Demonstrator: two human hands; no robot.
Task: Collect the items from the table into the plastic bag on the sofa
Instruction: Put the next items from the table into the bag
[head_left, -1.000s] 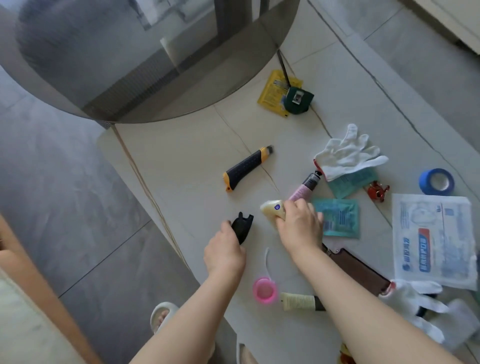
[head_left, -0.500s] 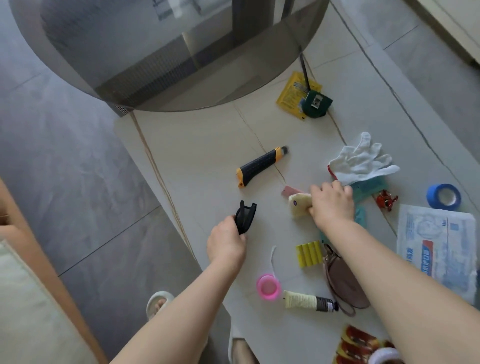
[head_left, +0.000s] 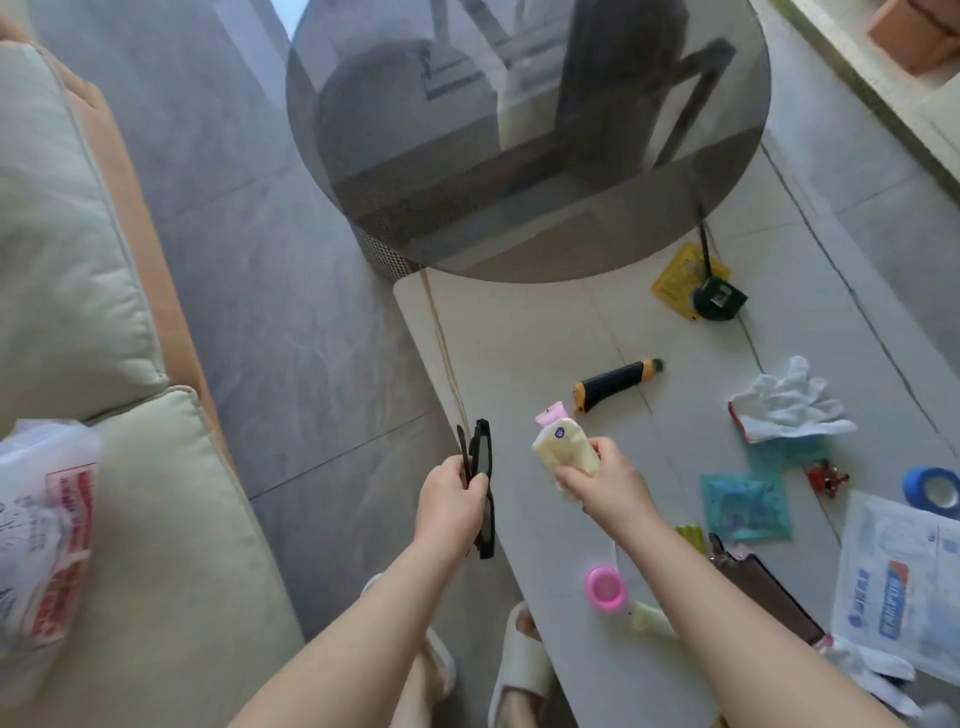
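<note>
Two loads are lifted off the bench (head_left: 519, 332), so the carry step is in hand: the left hand (head_left: 449, 499) grips folded black glasses (head_left: 480, 467), and the right hand (head_left: 605, 486) holds a pale yellow tube (head_left: 563, 449) and a pink one (head_left: 551, 415). Next, I judge, both swing toward the plastic bag (head_left: 44, 530) on the sofa (head_left: 171, 519), well apart at nine o'clock from the left hand.

Both bare forearms reach forward from the bottom of the view, side by side and a little apart, the left one angled up from the lower left, the right one coming in from the lower right corner. The left hand (head_left: 451, 498) is seen back-up, its fingers curled around a pair of folded black glasses (head_left: 480, 470) that stick out above and below the fist. The right hand (head_left: 608, 480) sits level with it, fingers and thumb wrapped around the lower part of pale yellow and pink tubes (head_left: 565, 448), wrist slightly bent.
</note>
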